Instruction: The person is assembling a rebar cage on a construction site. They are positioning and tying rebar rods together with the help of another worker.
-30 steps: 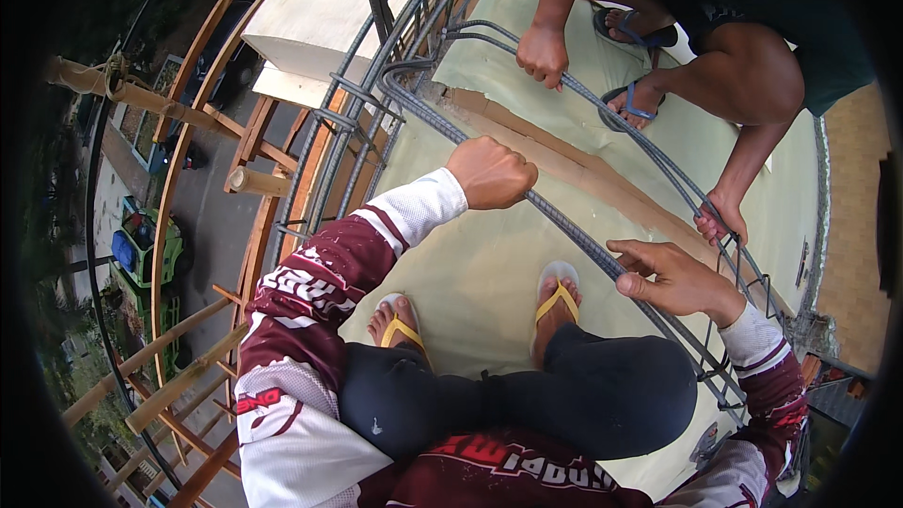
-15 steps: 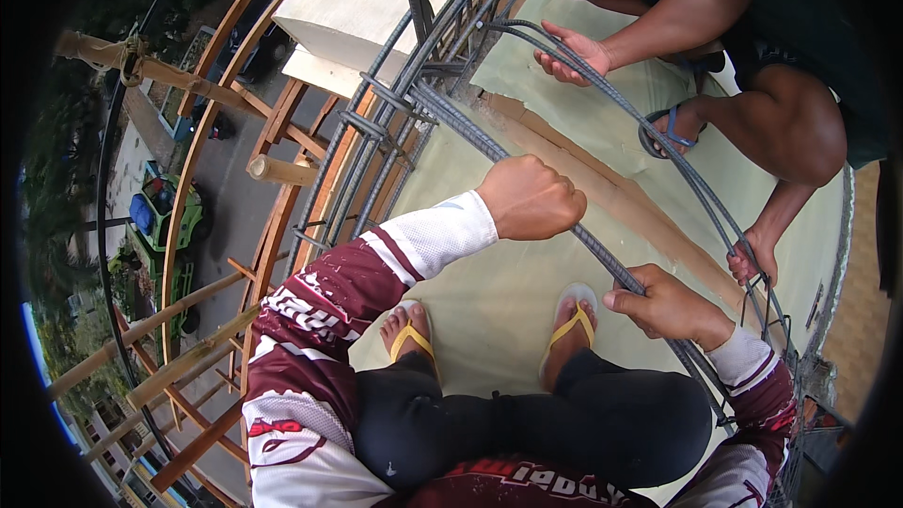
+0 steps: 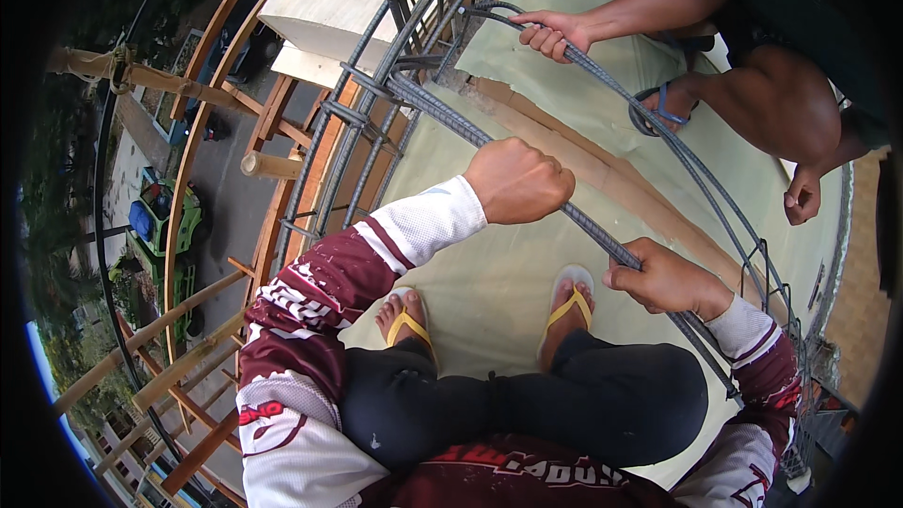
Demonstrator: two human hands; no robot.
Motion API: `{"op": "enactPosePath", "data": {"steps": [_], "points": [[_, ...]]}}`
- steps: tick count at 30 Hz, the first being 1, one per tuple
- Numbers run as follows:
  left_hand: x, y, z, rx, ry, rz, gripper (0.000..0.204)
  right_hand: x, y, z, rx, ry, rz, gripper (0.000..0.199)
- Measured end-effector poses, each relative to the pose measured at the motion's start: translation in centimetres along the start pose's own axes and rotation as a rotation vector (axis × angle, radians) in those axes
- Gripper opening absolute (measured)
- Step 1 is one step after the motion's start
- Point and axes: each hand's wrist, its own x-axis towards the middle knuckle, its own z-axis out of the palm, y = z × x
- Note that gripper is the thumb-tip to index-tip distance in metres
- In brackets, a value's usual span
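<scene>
My left hand [image 3: 520, 182] is wrapped in a fist round a pair of ribbed steel rebars [image 3: 593, 230] that run slantwise from the upper left to the lower right. Farther down the same bars, my right hand [image 3: 666, 277] grips them with the thumb along the top. The bars pass over the sheeted floor in front of my feet. Their upper end meets a rebar cage [image 3: 353, 122] at the left edge. Beyond them, a second pair of rebars [image 3: 691, 165] is held near its far end by a co-worker's hand [image 3: 557, 35].
The co-worker crouches at the upper right, the other hand [image 3: 802, 196] hanging loose. Pale green sheeting [image 3: 480, 320] covers the floor, with a brown board strip [image 3: 602, 165] across it. On the left, wooden scaffolding [image 3: 188, 367] stands above a road with a green vehicle [image 3: 165, 216].
The co-worker's far hand has closed round the second pair of bars; the other hand has let go of their lower end. My hands keep their grip, the view shifting slightly.
</scene>
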Motion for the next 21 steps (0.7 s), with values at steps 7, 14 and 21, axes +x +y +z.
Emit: {"op": "enactPosePath", "data": {"steps": [7, 14, 21], "points": [[0.5, -0.2, -0.4, -0.069, -0.055, -0.013, 0.017, 1.8, 2.2, -1.5, 0.545, -0.299, -0.01, 0.057], [-0.3, -0.1, 0.3, -0.052, 0.004, -0.003, 0.02, 2.4, 2.6, -1.2, 0.548, -0.402, 0.082, 0.043], [0.1, 0.1, 0.0, -0.008, -0.006, -0.019, 0.02, 0.8, 0.0, -0.7, 0.096, -0.001, 0.108, 0.028]]}}
